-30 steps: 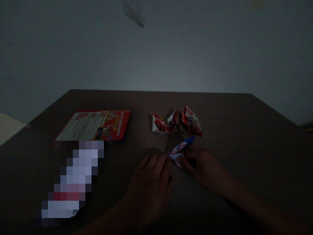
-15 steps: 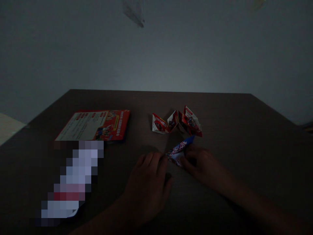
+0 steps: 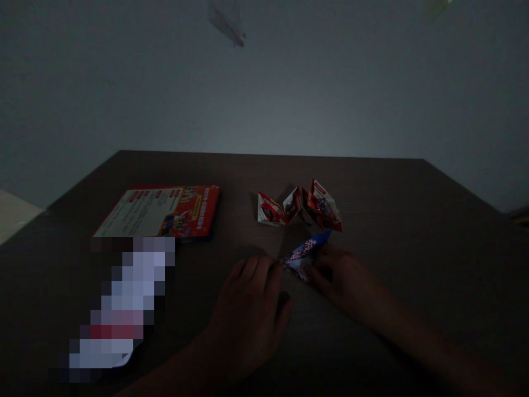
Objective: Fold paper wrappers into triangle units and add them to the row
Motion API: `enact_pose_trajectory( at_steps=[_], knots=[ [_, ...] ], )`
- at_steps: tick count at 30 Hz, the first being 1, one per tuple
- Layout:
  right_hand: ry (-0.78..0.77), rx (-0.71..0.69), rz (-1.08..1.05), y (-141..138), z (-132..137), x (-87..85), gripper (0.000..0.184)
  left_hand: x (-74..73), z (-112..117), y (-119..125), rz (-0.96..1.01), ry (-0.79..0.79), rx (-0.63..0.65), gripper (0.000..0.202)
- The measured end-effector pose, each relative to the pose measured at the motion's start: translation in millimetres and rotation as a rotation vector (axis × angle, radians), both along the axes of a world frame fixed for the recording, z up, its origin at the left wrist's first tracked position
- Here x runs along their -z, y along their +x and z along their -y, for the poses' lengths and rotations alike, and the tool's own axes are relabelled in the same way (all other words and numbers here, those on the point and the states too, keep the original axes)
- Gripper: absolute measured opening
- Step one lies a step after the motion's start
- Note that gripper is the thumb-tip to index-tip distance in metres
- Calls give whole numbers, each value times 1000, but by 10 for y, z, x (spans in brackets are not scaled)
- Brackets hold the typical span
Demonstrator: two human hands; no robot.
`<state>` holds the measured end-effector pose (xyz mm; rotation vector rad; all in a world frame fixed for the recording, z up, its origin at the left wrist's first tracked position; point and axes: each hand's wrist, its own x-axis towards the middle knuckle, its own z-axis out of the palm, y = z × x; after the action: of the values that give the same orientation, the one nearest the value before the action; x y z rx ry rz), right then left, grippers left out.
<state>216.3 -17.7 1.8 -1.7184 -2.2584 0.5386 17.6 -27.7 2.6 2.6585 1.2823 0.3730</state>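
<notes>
A small piece of folded paper (image 3: 305,249), blue with white snowflake patterns and a paler printed underside, stands partly folded on the table between my hands. The thumb and fingers of my right hand (image 3: 345,275) are closed on its right side, covering part of it. My left hand (image 3: 252,309) rests palm down at its left. There the index fingertip meets the narrow left tip of the paper, while the thumb lies apart from the fingers. Just beyond stand red and white printed folded papers (image 3: 293,203) in a zigzag row.
A red booklet or flat box (image 3: 190,212) with printed text lies at the left of the dark table (image 3: 372,187). In front of it is a pale object (image 3: 128,298), blurred by large blocks. Behind the table rises a plain wall (image 3: 309,82).
Almost nothing differs. The raised blue flap of the folded paper and my right fingers have shifted very slightly to the right; my left hand stays put.
</notes>
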Motion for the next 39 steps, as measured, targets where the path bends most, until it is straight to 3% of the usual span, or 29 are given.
enact_pose_trajectory(
  at_steps=[39],
  knots=[
    [17,38,0,-15,-8,-15,26,30,1,-9,12,13,-20,33]
  ],
)
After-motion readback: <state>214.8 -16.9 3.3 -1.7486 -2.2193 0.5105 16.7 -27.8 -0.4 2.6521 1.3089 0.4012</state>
